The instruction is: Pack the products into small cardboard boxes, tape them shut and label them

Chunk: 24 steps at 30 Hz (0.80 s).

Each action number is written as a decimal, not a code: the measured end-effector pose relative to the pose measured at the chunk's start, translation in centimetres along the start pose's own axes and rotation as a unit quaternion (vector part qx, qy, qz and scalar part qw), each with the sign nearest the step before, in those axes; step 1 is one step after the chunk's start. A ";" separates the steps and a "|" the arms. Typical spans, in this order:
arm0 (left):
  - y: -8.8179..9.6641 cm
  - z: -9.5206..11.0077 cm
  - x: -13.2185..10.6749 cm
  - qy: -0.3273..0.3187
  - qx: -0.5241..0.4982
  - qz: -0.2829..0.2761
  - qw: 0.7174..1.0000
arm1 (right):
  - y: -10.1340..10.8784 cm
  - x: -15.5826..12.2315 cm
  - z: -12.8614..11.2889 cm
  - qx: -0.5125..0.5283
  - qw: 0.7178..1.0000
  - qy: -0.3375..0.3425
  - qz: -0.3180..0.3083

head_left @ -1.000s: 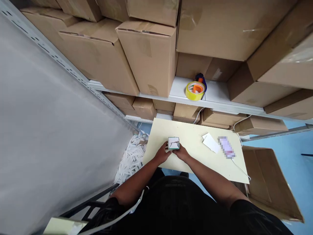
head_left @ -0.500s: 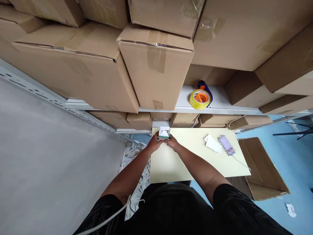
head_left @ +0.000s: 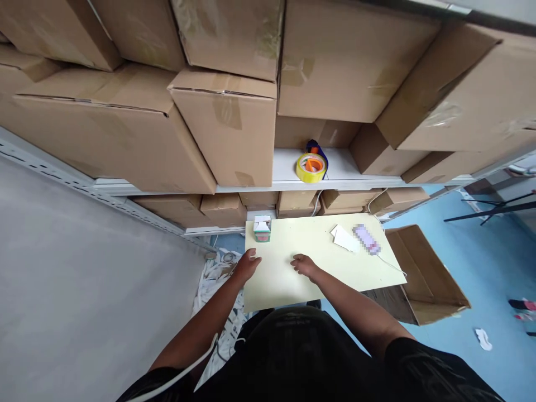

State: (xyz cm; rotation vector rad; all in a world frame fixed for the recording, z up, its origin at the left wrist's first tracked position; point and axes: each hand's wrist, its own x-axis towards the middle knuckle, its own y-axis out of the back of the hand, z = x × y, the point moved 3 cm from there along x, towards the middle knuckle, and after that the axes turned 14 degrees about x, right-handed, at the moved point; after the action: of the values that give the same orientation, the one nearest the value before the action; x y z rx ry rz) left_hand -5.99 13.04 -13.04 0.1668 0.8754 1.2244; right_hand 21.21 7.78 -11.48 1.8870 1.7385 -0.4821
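Observation:
A small box (head_left: pixel 262 229), green and white with torn-looking white flaps on top, stands at the far left corner of the pale yellow table (head_left: pixel 285 287). Just in front of it is my left hand (head_left: pixel 248 264), near the table's left edge, with thumb and fingers apart and nothing in them. My right hand (head_left: pixel 305 265) hovers over the middle of the table, its fingers loosely bent and holding nothing. Neither hand touches the box. White cards (head_left: pixel 345 239) lie to the right, beside a blurred-out purple object (head_left: pixel 367 239).
Cardboard boxes (head_left: pixel 234 139) fill the shelves behind the table. A yellow tape roll on a dispenser (head_left: pixel 311 167) sits on the shelf (head_left: pixel 287 170). An opened carton (head_left: pixel 427 279) stands on the floor at right. White scraps (head_left: pixel 213 285) lie left of the table.
Both hands have let go of the small box, which now stands on the table. They have drawn back toward me and moved apart. The camera view has turned somewhat right.

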 end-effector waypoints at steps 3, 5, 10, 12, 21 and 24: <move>-1.8 0.0 -3.2 -0.006 0.033 -0.010 0.999 | 3.1 -2.4 2.0 0.006 0.999 -0.038 0.003; -3.1 0.6 -5.2 -0.013 0.049 -0.008 0.999 | 5.7 -3.9 2.9 0.003 1.000 -0.031 0.002; -6.9 3.8 -9.7 -0.054 0.070 0.032 0.996 | 14.2 -6.6 -1.2 -0.043 0.992 0.113 0.023; -8.4 5.3 -11.4 -0.059 0.067 0.052 0.995 | 17.6 -7.0 -6.9 -0.074 0.969 0.232 0.044; -14.5 9.3 -21.8 -0.069 0.086 0.132 0.985 | 17.5 -0.3 -36.4 -0.147 0.925 0.334 0.105; -14.9 8.8 -25.4 -0.065 0.095 0.140 0.984 | 14.8 2.4 -38.7 -0.151 0.941 0.292 0.077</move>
State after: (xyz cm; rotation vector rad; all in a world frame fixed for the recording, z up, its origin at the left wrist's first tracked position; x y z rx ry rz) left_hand 9.26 -11.64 -2.79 0.5317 0.8731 1.3717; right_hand 32.67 32.13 20.04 2.0322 1.8509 0.4321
